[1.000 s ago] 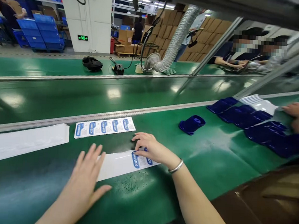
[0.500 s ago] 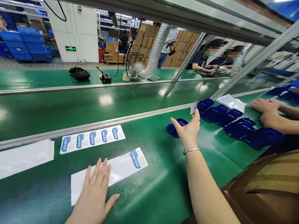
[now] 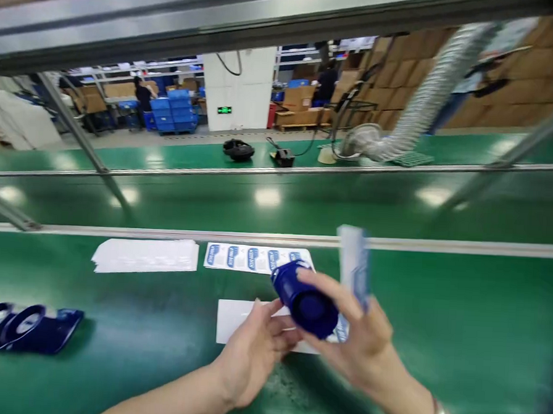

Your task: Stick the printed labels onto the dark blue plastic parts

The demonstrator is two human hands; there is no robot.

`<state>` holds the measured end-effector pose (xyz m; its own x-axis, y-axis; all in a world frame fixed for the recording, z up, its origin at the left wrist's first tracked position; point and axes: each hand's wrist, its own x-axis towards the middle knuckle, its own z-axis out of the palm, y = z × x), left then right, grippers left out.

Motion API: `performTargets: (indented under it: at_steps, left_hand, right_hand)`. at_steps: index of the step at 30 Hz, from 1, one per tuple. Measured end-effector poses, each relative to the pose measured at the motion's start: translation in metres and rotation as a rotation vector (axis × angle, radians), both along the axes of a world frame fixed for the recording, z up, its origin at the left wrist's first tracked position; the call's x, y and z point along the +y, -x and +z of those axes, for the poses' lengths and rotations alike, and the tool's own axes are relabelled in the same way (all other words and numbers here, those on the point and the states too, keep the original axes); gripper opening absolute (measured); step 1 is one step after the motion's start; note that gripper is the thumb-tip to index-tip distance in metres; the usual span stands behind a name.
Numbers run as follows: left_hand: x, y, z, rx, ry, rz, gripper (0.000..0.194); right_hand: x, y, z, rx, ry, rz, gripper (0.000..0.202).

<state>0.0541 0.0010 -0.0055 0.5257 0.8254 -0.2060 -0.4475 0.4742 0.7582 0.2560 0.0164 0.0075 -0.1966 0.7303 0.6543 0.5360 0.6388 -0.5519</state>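
At the frame's lower centre, I see the right hand (image 3: 367, 335) clamping a glossy dark-blue plastic cylindrical part (image 3: 297, 294) beside a flat white-and-blue label (image 3: 353, 257), the left hand (image 3: 257, 351) adjoining, grip indeterminable: apparently positioning, calling for steady two-handed support.

The dark-blue hollow part (image 3: 306, 302) looks like smooth, glossy plastic; the white, blue-printed label strip (image 3: 243, 259), like paper; the long green worktop (image 3: 446, 327) is smooth, softly shiny.

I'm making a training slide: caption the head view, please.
Above a green work surface, the right grip holds a dark blue plastic part and a blue-and-white label, the left grip close by.
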Motion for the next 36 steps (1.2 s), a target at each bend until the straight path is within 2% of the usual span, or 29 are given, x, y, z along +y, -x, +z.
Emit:
performTargets:
  at_steps: [2,3,5,9,10,13,15,19,23,26,27,31,36]
  left_hand:
    - [0.003,0.002,0.006,-0.14,0.261,0.095,0.067]
    - [0.006,0.007,0.006,-0.156,0.327,0.141,0.058]
    - [0.009,0.021,0.002,-0.132,0.367,0.224,0.044]
    - [0.009,0.049,-0.012,-0.046,0.311,0.294,0.046]
    - [0.009,0.053,-0.013,-0.047,0.297,0.288,0.047]
    - [0.007,0.061,-0.016,-0.053,0.267,0.26,0.048]
    - [0.005,0.062,-0.018,-0.017,0.27,0.269,0.049]
    - [0.001,0.062,-0.022,-0.016,0.303,0.277,0.051]
    - [0.003,0.062,-0.018,-0.057,0.284,0.24,0.047]
    - [0.006,0.063,-0.012,-0.066,0.276,0.21,0.044]
    - [0.006,0.064,-0.011,-0.052,0.27,0.203,0.044]
    - [0.004,0.065,-0.01,0.009,0.242,0.192,0.052]
    - [0.004,0.068,-0.01,0.019,0.228,0.193,0.062]
  right_hand:
    - [-0.009,0.031,-0.003,-0.063,-0.012,0.279,0.064]
    - [-0.012,0.04,-0.003,-0.053,-0.007,0.38,0.07]
    - [-0.014,0.049,0.0,0.054,0.03,0.46,0.069]
    - [-0.009,0.051,0.006,0.512,0.233,0.322,0.016]
    - [-0.008,0.051,0.004,0.643,0.313,0.293,0.01]
    - [-0.008,0.055,-0.006,0.944,0.582,0.247,0.018]
    - [-0.009,0.058,-0.014,1.047,0.716,0.225,0.023]
    - [-0.012,0.061,-0.019,1.126,0.862,0.264,0.026]
    - [-0.012,0.061,-0.019,1.176,0.967,0.284,0.045]
    - [-0.012,0.06,-0.02,1.155,1.05,0.365,0.023]
    - [-0.012,0.059,-0.021,1.163,1.061,0.395,0.021]
    - [-0.013,0.059,-0.019,1.242,1.074,0.449,0.026]
    - [-0.012,0.064,-0.014,1.209,1.051,0.487,0.029]
